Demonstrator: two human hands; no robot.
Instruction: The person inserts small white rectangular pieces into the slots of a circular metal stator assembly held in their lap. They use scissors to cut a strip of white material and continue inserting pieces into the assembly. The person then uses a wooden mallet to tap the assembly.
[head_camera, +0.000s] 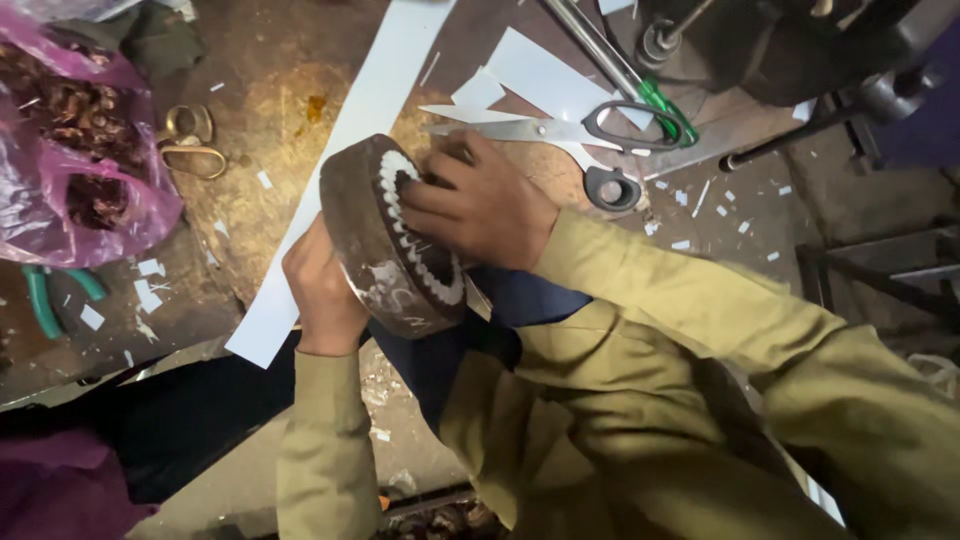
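Here my left hand (322, 290) grips the stator (392, 238) at centre, tilted; my right hand (478, 205) presses fingers into its slots. White liners fill the near arc; beyond, I can't tell.

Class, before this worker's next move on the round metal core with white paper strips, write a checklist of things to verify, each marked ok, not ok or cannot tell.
1. Left hand supports the round metal core from below: ok.
2. Right hand presses on the white paper strips: ok.
3. Every strip seated: cannot tell, hand covers some.
4. Scissors lie apart from both hands: ok.
5. Floor free of paper scraps: not ok.
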